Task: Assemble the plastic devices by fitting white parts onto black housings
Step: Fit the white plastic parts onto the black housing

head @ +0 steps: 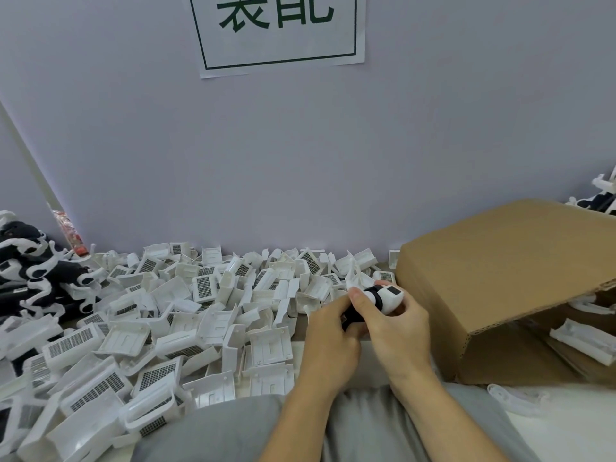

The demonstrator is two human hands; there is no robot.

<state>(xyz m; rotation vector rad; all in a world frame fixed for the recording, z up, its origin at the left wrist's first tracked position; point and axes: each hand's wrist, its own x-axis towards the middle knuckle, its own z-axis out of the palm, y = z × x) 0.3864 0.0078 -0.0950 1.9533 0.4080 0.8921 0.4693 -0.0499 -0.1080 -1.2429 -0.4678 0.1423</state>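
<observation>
Both hands meet at centre right over one device. My left hand (333, 331) grips its black housing (351, 316), which is mostly hidden under the fingers. My right hand (398, 323) holds the white part (390, 296), a rounded cap with a small dark square on top, joined to the housing by a black ring. A big heap of loose white parts (160, 315), many with dark grid panels, covers the surface to the left.
A cardboard box (500, 281) lies on its side at the right, with white pieces inside. A pile of black-and-white assembled pieces (36, 271) sits at far left. A wall with a paper sign (280, 31) stands behind. My grey-clothed lap fills the bottom.
</observation>
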